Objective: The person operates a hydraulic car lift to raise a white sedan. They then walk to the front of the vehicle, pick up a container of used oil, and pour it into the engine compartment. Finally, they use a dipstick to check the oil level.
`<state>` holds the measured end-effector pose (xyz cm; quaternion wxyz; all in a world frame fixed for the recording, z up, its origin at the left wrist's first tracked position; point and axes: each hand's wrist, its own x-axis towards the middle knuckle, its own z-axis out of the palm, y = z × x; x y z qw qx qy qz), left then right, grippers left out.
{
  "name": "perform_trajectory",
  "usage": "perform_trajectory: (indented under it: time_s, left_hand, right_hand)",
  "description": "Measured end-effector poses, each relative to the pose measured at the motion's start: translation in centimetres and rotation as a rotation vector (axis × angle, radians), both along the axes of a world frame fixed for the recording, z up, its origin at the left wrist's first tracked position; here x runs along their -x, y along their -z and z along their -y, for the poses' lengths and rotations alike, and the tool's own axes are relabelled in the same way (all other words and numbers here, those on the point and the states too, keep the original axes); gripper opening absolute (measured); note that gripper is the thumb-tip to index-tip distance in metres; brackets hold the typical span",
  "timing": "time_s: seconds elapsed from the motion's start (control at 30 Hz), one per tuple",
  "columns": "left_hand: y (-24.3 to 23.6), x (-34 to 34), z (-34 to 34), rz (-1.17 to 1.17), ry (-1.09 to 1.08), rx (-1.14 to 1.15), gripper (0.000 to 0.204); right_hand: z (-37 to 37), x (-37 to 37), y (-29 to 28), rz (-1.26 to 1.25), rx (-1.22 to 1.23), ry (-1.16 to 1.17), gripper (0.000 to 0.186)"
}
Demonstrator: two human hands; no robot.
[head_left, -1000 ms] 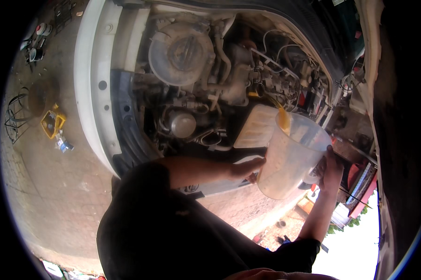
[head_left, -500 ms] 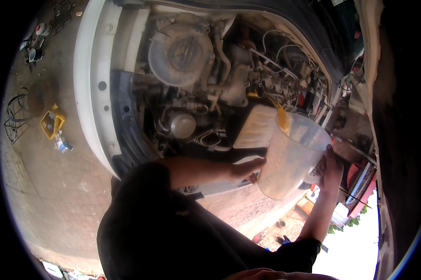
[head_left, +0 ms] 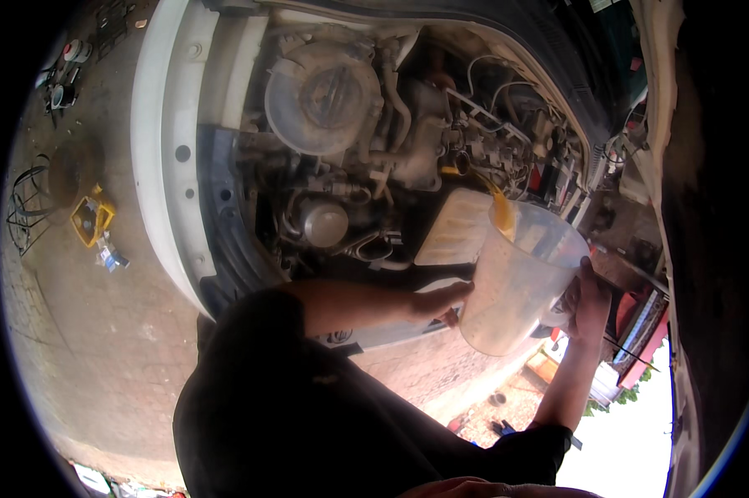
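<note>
A large translucent plastic pitcher (head_left: 507,299) is tilted over the engine bay, with yellow liquid (head_left: 500,206) streaming from its lip toward a small opening (head_left: 461,163) among the engine parts. My left hand (head_left: 442,303) supports the pitcher's near left side with curled fingers, partly hidden. My right hand (head_left: 587,303) is closed round the handle on its right. Beside the pitcher, under the stream, lies a pale ribbed rectangular part (head_left: 451,228). A metal cylinder (head_left: 324,222) and a round translucent tank (head_left: 320,108) are farther left in the bay.
The vehicle's white front edge (head_left: 163,158) curves along the left of the bay. Beyond it, on the pavement, are a yellow container (head_left: 92,217), a wire frame (head_left: 27,203) and several small items. A dark raised panel (head_left: 710,249) borders the right, with bright outdoor ground below.
</note>
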<state>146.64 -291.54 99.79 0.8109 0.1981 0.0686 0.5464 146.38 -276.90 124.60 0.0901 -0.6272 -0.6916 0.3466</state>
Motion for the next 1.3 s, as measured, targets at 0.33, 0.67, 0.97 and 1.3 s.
perform_trajectory:
  time_s: [0.33,0.67,0.97,1.3]
  left_hand:
    - [0.3,-0.6,-0.4,0.025,-0.016,0.033,0.078]
    - [0.3,-0.2,-0.4,0.022,-0.028,0.057,0.078]
    - [0.2,0.1,-0.5,0.017,-0.023,0.067,0.08]
    - [1.2,-1.1,-1.1,0.053,-0.02,0.056,0.079]
  right_hand:
    - [0.1,0.9,-0.1,0.011,0.014,-0.009,0.043]
    - [-0.5,1.0,0.6,0.027,0.012,-0.006,0.044]
    - [-1.2,1.0,1.0,0.032,0.029,-0.016,0.045]
    - [-1.4,1.7,1.5,0.073,0.022,-0.003,0.05]
